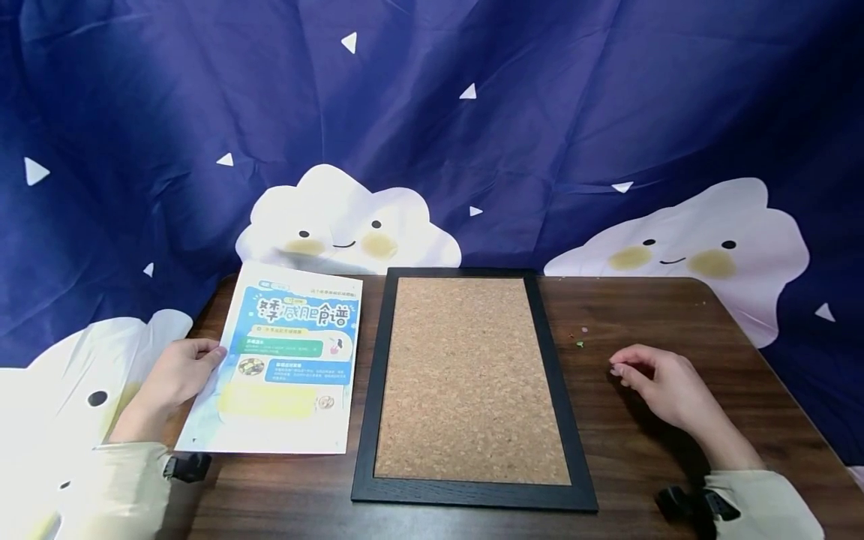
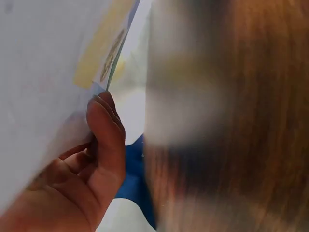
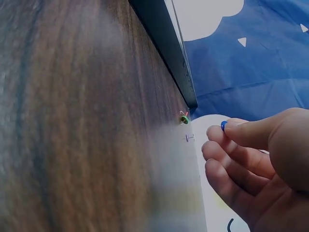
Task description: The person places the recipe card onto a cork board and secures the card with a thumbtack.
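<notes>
Right wrist, grip (image 3: 271, 187) pinched, holding blue pin (image 3: 223, 126)

My head view looks forward and down over the table (image 1: 283, 487); 2 close wrist views skim along it, left sharing the sheet (image 1: 283, 367), right the frame (image 1: 472, 493).

Head cam bright; paper (image 1: 286, 360) & L sleeve (image 1: 131, 487) washed out. Dark shadow beside R hand (image 1: 668, 390). Wrist cams dimmer; tabletop (image 2: 270, 116) blurry w/ hazy pale reflections.

The sheet (image 1: 286, 367) is smooth paper, the board (image 1: 472, 382) grainy cork, the table (image 1: 290, 491) glossy wood.
</notes>
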Motion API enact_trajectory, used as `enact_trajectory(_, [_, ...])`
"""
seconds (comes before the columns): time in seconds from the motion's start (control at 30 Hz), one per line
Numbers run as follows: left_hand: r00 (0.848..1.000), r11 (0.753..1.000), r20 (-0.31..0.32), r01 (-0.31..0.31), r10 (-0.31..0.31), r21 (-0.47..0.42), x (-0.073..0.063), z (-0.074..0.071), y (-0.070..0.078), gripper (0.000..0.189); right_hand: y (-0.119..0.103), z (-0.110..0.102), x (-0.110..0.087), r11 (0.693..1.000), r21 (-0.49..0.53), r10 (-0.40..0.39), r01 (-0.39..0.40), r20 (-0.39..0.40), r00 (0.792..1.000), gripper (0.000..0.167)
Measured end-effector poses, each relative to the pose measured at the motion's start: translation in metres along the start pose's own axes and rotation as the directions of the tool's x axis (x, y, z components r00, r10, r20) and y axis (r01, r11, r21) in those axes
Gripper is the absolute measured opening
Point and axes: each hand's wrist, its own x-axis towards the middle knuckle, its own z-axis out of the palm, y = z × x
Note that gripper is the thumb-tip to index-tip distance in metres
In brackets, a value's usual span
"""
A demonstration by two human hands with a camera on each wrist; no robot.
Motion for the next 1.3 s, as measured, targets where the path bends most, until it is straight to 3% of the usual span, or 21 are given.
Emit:
enact_trajectory(0.33, [0.999,0.986,0.053,0.011,-0.003,-0.167,-0.002,0.003,0.013,0.042,-0.003,0.000,-0.003,0.998,0.013,-0.057,0.058,-0.070,0.996,0.010])
enact_trajectory(0.57, [0.991,0.937,0.132,0.013,0.036,-0.349,-0.003,0.014,0.029,0.043,-0.008,-0.002,0.000,0.993,0.033,-0.106,0.110,-0.117,0.987,0.010])
enact_trajectory(0.73, [0.982,0.908,0.170,-0.007,0.086,-0.419,-0.003,0.023,0.043,0.042,-0.012,-0.001,0.001,0.991,0.070,-0.101,0.110,-0.122,0.987,0.011])
enact_trajectory(0.83, [0.974,0.884,0.197,-0.005,0.109,-0.467,-0.003,0.029,0.052,0.040,-0.014,0.000,0.001,0.989,0.088,-0.104,0.116,-0.131,0.986,0.012])
enact_trajectory(1.07, [0.945,0.781,0.273,0.030,0.182,-0.624,-0.003,0.051,0.075,0.039,-0.019,0.002,0.002,0.989,0.105,-0.090,0.103,-0.120,0.989,0.012])
enact_trajectory(1.3, [0.929,0.718,0.311,0.077,0.200,-0.691,-0.002,0.075,0.093,0.037,-0.023,0.003,0.006,0.988,0.110,-0.098,0.111,-0.116,0.988,0.013])
